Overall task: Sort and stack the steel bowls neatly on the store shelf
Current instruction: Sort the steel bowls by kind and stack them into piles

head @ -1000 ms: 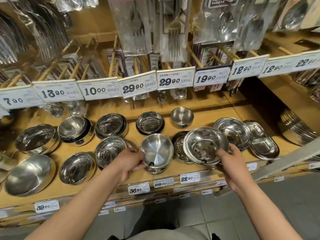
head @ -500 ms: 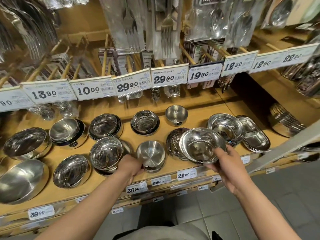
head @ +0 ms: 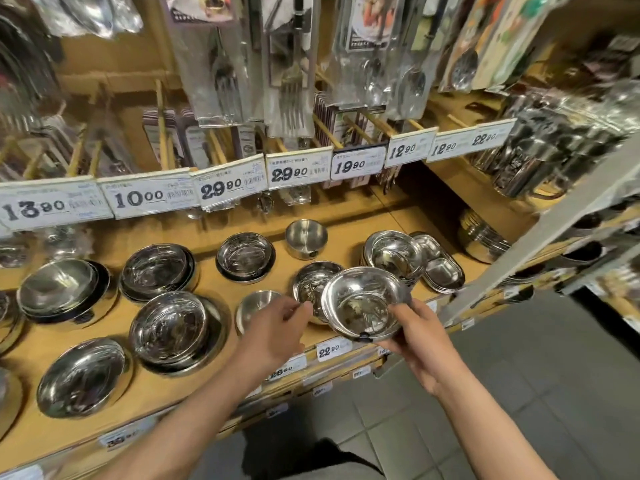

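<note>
L hand left small bowl, now empty.

Above: price tags overhang my reach to the back row.
Open: bare shelf board beside the small deep bowl.
Right: metal upright blocks.
</note>
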A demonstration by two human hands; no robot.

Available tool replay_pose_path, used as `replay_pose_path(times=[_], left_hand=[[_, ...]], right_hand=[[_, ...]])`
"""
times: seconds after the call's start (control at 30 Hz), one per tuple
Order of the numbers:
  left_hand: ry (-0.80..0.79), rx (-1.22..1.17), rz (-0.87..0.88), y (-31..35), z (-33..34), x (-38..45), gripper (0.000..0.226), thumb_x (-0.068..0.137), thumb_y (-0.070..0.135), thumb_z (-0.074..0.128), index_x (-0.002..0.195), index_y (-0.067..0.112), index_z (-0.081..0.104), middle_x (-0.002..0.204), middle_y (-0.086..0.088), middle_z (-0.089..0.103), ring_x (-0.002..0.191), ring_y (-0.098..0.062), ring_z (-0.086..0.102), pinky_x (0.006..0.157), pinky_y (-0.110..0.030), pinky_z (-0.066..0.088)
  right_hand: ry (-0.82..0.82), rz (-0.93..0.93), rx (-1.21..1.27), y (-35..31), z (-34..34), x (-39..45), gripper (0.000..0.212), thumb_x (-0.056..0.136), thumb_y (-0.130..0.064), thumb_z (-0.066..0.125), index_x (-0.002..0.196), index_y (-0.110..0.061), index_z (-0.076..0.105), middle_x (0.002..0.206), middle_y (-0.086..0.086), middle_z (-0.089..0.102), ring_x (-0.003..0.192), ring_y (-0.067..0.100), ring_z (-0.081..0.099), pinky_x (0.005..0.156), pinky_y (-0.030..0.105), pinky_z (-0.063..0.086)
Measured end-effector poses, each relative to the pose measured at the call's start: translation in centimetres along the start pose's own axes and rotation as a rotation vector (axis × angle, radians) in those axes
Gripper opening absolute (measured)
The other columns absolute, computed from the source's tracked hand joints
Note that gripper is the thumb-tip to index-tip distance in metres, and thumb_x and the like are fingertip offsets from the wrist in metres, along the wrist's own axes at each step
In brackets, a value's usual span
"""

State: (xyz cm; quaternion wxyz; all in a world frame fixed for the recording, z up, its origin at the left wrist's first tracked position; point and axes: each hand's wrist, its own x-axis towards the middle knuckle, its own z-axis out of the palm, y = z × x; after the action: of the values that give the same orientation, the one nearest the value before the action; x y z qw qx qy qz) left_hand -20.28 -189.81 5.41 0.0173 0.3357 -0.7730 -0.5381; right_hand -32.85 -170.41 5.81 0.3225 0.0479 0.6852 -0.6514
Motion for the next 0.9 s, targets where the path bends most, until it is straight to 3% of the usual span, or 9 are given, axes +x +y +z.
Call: replay_pose_path(times=[0.07,0.17,0.3,0.4,0.47,0.53,0.63,0.77,0.9], left_hand=[[-0.087,-0.180,-0.107,0.8,1.0,0.0,0.031,0.101,0.043,0.056,0.114,0.016,0.066,0.093,-0.002,0.068,0.074,-0.010,0.072,0.075,-0.031,0.064],[-0.054,-0.136,-0.075,1.0,2.0,0.2,0.017,0.100,0.019,0.060,0.113,0.010,0.067,0.089,-0.003,0.065,0.072,-0.010,0.072,0.070,-0.024,0.062],[0.061,-0.059,-0.092,3.0,4.1,2.1,0.008,0.097,0.012,0.061,0.099,0.010,0.068,0.085,-0.016,0.071,0.055,0.001,0.068,0.048,-0.013,0.050],[0.115,-0.115,-0.117,6.7,7.6,4.7,0.006,0.094,0.021,0.064,0.095,0.018,0.069,0.079,-0.002,0.076,0.064,-0.008,0.074,0.060,-0.029,0.062],[0.173,-0.062,-0.114,9.1,10.0,6.8,0.006,0.092,0.026,0.064,0.086,0.026,0.067,0.074,0.006,0.075,0.066,-0.010,0.072,0.058,-0.028,0.058],[0.250,-0.025,-0.104,10.9,12.0,8.9,0.015,0.091,0.021,0.063,0.078,0.027,0.061,0.073,0.006,0.071,0.066,-0.012,0.068,0.055,-0.027,0.050],[0.312,-0.023,-0.164,11.9,14.4,11.4,0.006,0.091,0.018,0.064,0.087,0.021,0.061,0.091,-0.004,0.070,0.080,-0.020,0.067,0.071,-0.034,0.054],[0.352,-0.061,-0.265,11.4,16.2,12.2,0.012,0.091,0.018,0.068,0.095,0.018,0.056,0.098,-0.007,0.070,0.083,-0.024,0.072,0.073,-0.042,0.063],[0.366,0.020,-0.273,11.0,16.9,12.1,0.013,0.091,0.018,0.067,0.093,0.019,0.054,0.097,-0.010,0.069,0.090,-0.031,0.072,0.083,-0.049,0.061]], right_hand=[[-0.088,0.021,-0.019,0.0,-0.1,0.0,0.026,0.102,-0.012,0.054,0.127,-0.013,0.062,0.112,0.007,0.078,0.101,0.024,0.076,0.081,0.042,0.064],[-0.171,0.035,-0.047,-0.2,-0.5,0.8,0.024,0.102,-0.013,0.056,0.125,-0.016,0.064,0.110,0.007,0.079,0.100,0.025,0.076,0.067,0.031,0.064],[-0.207,0.036,-0.123,-1.2,-2.5,3.5,0.022,0.102,-0.019,0.058,0.122,-0.021,0.067,0.112,0.006,0.078,0.109,0.034,0.072,0.097,0.049,0.056],[-0.147,-0.050,-0.313,-4.0,-5.5,6.5,0.020,0.095,-0.028,0.063,0.113,-0.033,0.069,0.113,0.005,0.076,0.105,0.025,0.072,0.101,0.054,0.051],[-0.118,-0.143,-0.389,-6.4,-7.6,9.0,0.028,0.089,-0.032,0.064,0.117,-0.033,0.066,0.111,-0.001,0.074,0.108,0.018,0.069,0.104,0.051,0.052],[-0.099,-0.225,-0.412,-8.5,-9.3,11.7,0.034,0.089,-0.029,0.065,0.121,-0.020,0.062,0.102,0.001,0.068,0.097,0.016,0.065,0.091,0.037,0.051],[-0.081,-0.279,-0.459,-10.2,-10.4,15.2,0.029,0.089,-0.018,0.067,0.112,-0.001,0.058,0.089,0.005,0.058,0.081,0.016,0.053,0.073,0.033,0.040],[-0.099,-0.303,-0.555,-9.8,-11.0,17.6,0.003,0.085,-0.012,0.069,0.087,-0.013,0.067,0.077,-0.004,0.060,0.075,0.013,0.053,0.071,0.031,0.043],[-0.117,-0.320,-0.676,-8.9,-11.6,18.5,0.024,0.083,-0.009,0.069,0.068,-0.022,0.056,0.069,-0.005,0.058,0.072,0.015,0.054,0.072,0.035,0.044]])
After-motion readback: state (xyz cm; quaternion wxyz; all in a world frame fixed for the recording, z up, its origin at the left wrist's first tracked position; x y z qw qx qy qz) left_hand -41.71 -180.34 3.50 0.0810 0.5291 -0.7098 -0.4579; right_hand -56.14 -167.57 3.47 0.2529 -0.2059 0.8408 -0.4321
